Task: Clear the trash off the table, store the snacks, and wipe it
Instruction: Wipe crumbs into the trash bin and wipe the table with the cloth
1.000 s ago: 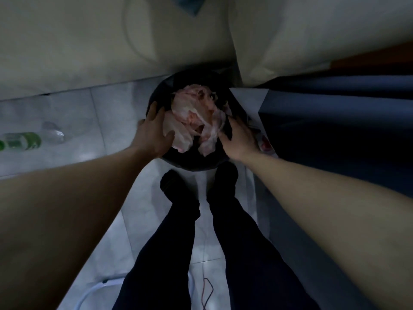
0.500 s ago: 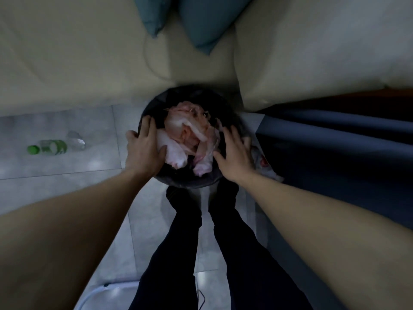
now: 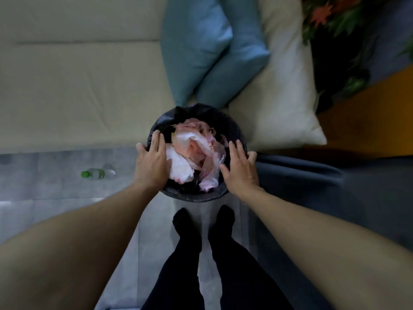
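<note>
Left hand (image 3: 152,163) and right hand (image 3: 241,170) lie flat, fingers straight, on a black bin (image 3: 194,198) rim, flanking crumpled pink bags (image 3: 193,148).

One head-worn wide-angle view, straight down from standing height, near above the bin (image 3: 196,198)

The light is dim, cool and flat, with no hard shadows. A pale sheen lies on the grey tiled floor (image 3: 15,205) at the left edge. The inside of the round black-lined bin (image 3: 194,196) is lost in darkness. Everything looks soft, and the leafy plant with orange leaves (image 3: 335,30) at top right is smeared. Wide-angle stretch swells the bare forearms (image 3: 67,253) near the lower corners.
</note>
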Action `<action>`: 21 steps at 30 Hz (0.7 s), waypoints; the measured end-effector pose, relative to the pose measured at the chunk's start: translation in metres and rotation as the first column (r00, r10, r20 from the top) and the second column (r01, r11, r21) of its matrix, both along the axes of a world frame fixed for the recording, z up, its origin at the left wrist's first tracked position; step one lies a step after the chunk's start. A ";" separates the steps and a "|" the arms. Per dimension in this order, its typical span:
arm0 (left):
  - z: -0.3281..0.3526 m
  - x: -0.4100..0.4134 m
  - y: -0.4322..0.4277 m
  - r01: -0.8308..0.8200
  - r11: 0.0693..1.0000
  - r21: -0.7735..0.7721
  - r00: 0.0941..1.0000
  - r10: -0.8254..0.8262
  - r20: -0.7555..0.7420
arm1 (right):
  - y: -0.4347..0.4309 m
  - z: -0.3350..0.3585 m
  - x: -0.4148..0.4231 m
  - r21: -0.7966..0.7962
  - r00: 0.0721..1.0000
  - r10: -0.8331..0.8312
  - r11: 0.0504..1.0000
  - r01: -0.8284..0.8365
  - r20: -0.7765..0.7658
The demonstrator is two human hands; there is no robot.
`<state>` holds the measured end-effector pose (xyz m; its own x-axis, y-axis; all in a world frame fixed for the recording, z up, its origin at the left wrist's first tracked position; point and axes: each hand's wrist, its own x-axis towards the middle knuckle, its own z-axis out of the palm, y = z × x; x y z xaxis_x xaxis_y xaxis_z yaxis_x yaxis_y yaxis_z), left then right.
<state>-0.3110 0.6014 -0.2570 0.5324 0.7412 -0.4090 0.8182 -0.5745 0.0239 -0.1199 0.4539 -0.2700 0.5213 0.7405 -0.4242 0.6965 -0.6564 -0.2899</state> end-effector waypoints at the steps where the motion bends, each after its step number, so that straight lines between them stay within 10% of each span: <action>1: 0.014 0.002 -0.001 0.008 1.000 0.022 1.000 -0.008 0.012 | 0.001 0.013 0.002 0.015 1.000 -0.001 1.000 0.001 0.006; 21: 0.213 0.043 -0.042 0.022 0.983 0.181 0.969 -0.065 0.240 | -0.041 0.197 0.048 0.096 0.997 -0.007 0.995 0.000 0.073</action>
<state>-0.2685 0.5595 -0.0438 0.6331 0.7633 -0.1287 0.7741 -0.6225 0.1152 -0.0720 0.4127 -0.0725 0.5507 0.7741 -0.3124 0.7160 -0.6304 -0.3000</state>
